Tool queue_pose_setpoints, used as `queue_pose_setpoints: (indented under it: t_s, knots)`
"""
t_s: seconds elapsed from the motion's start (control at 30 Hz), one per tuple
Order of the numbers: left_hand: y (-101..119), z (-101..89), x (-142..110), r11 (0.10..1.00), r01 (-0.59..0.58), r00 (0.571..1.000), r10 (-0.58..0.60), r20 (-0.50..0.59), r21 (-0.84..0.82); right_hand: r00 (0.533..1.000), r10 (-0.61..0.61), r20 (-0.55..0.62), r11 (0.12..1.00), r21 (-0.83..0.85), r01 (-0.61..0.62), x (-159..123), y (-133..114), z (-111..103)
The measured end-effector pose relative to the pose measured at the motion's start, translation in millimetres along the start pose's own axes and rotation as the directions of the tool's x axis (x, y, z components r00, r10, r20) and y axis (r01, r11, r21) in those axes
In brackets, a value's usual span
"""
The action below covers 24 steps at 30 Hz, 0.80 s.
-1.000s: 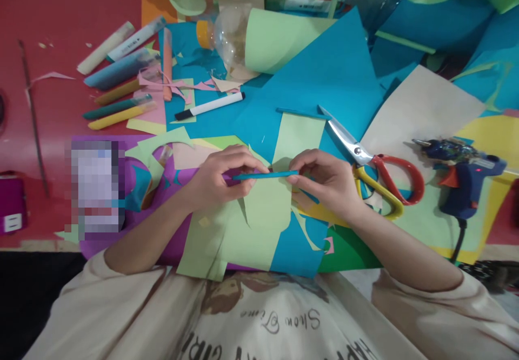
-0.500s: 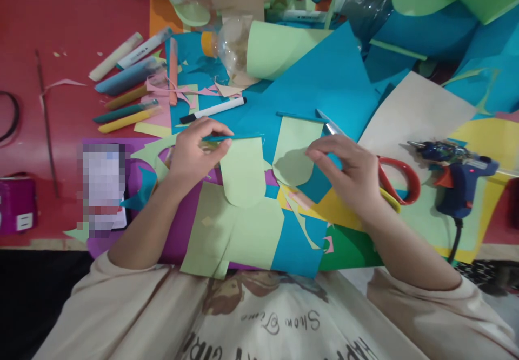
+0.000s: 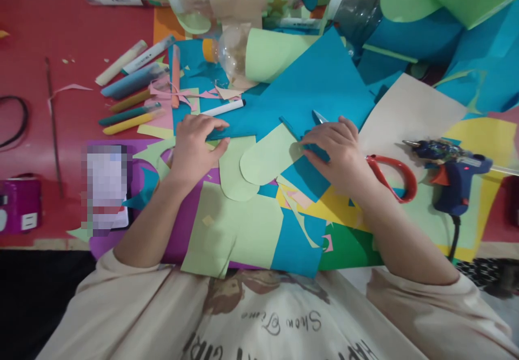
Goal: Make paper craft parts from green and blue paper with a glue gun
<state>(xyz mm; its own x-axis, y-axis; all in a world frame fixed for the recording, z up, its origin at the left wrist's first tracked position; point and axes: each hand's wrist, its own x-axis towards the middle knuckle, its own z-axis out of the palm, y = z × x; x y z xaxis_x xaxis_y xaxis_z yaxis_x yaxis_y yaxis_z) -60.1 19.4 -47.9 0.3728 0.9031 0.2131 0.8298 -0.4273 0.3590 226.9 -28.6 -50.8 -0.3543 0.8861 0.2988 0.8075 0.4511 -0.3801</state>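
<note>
My right hand [image 3: 336, 146] pinches the blue-edged end of a light green paper piece [image 3: 270, 157] with a rounded tip. The piece slants leftward over a second rounded green paper piece [image 3: 233, 173], which has a blue strip [image 3: 237, 135] along its upper edge. At that strip's left end is my left hand [image 3: 198, 146], its thumb and forefinger apart. Partly under my right hand lie scissors with a red handle [image 3: 399, 179]; their blade tip [image 3: 319, 117] shows beyond the fingers. A larger cut green sheet [image 3: 235, 230] lies nearer to me.
A blue glue gun [image 3: 456, 184] rests at the right, its cord toward me. Markers [image 3: 133, 84] and a phone [image 3: 107, 184] lie left. A paper-wrapped bottle [image 3: 279, 54] and other bottles stand or lie at the back. Paper scraps [image 3: 298, 203] are scattered over coloured sheets.
My right hand has shifted slightly left, turning its green piece from upright to slanting so that it overlaps the other. My left thumb and forefinger have spread apart. The view has shifted slightly.
</note>
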Motion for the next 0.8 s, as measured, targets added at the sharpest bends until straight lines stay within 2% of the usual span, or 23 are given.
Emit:
queue_pose_setpoints:
  t_s: [0.23, 0.33, 0.47, 0.57, 0.8]
  knots:
    - [0, 3.2, -1, 0.994, -0.025, 1.000, 0.024, 0.016, 0.104, 0.994, 0.107, -0.012, 0.994, -0.024, -0.107, -1, 1, 4]
    - [-5, 2.0, -1, 0.993, -0.018, 0.998, 0.025, -0.058, 0.116, 0.993, 0.115, -0.017, 0.992, 0.055, -0.113, -1, 1, 1]
    - [-10, -4.2, 0, 0.992, 0.007, 0.985, 0.015, -0.171, 0.123, 0.997, 0.059, -0.041, 0.976, 0.213, -0.048, 0, -3, -4]
    - [-6, -9.4, 0, 0.998, 0.013, 0.983, -0.003, -0.185, 0.056, 1.000, 0.015, -0.006, 0.963, 0.269, -0.013, 2, -9, -5]
    - [13, -11.6, -4, 0.986, -0.011, 0.992, -0.010, -0.129, -0.167, 0.993, -0.085, 0.082, 0.914, 0.404, 0.045, 12, -34, 0]
